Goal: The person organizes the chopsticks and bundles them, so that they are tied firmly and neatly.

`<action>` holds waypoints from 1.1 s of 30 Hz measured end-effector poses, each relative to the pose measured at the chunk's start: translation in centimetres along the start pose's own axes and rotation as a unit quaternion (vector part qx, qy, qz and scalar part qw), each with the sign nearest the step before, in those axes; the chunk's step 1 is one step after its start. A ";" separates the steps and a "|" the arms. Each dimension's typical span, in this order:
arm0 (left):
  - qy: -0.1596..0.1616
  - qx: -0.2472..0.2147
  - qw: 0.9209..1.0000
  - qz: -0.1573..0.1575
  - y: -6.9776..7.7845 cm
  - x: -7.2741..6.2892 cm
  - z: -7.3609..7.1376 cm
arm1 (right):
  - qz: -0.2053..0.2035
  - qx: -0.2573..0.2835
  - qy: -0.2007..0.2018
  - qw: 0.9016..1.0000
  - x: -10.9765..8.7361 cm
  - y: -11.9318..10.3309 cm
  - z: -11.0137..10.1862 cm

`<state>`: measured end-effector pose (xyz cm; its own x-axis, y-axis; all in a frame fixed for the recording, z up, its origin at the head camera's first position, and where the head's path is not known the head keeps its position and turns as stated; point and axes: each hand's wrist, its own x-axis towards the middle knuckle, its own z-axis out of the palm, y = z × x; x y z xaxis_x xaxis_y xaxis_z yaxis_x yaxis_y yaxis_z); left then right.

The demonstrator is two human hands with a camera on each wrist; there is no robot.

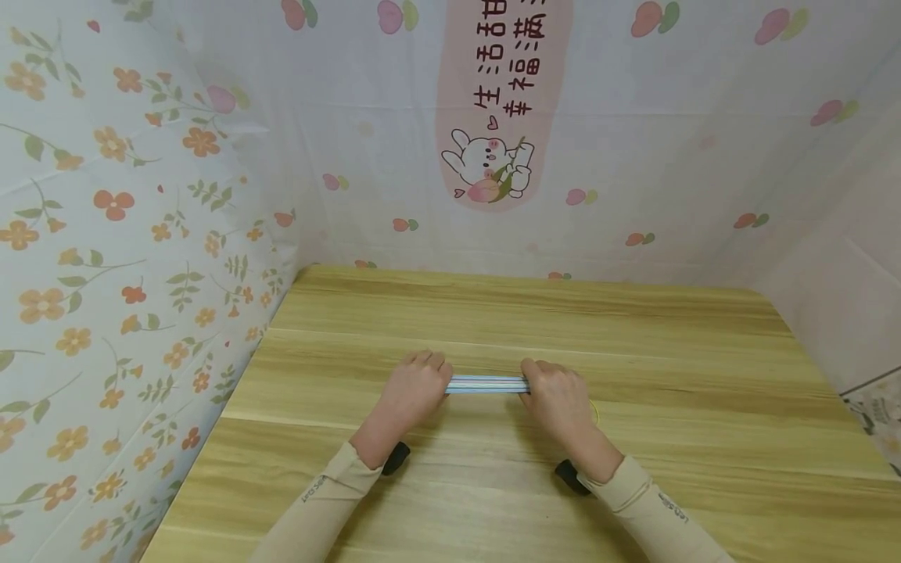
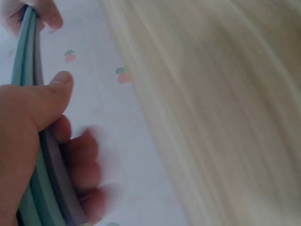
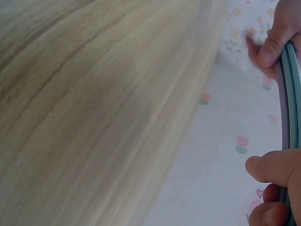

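A bundle of long, thin strips in light blue, white and purple stretches between both hands above the table. My left hand grips its left end. On the other end, my right hand holds on with its thumb along the near side. Seen from the left wrist, the strips look teal and purple-grey and bow slightly; the fingers curl beside them, partly blurred. The ends inside the palms are hidden, and the strips' exact kind cannot be told.
A thin yellow loop shows beside the right hand, mostly hidden behind it. Below is a wood-grain table. Floral cloth hangs at the left, and a printed cloth covers the back.
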<state>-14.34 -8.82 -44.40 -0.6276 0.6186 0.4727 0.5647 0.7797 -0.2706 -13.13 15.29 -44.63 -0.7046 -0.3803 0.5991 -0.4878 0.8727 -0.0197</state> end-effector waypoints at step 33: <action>0.020 -0.010 1.000 -0.020 -0.8 0.2 -0.3 | 0.017 -0.007 0.023 1.000 0.2 1.3 -0.7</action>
<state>-14.71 -9.39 -43.82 -0.6278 0.5821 0.5168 0.5503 0.8015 -0.2341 -13.48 16.55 -43.98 -0.6952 -0.3364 0.6352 -0.4570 0.8890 -0.0293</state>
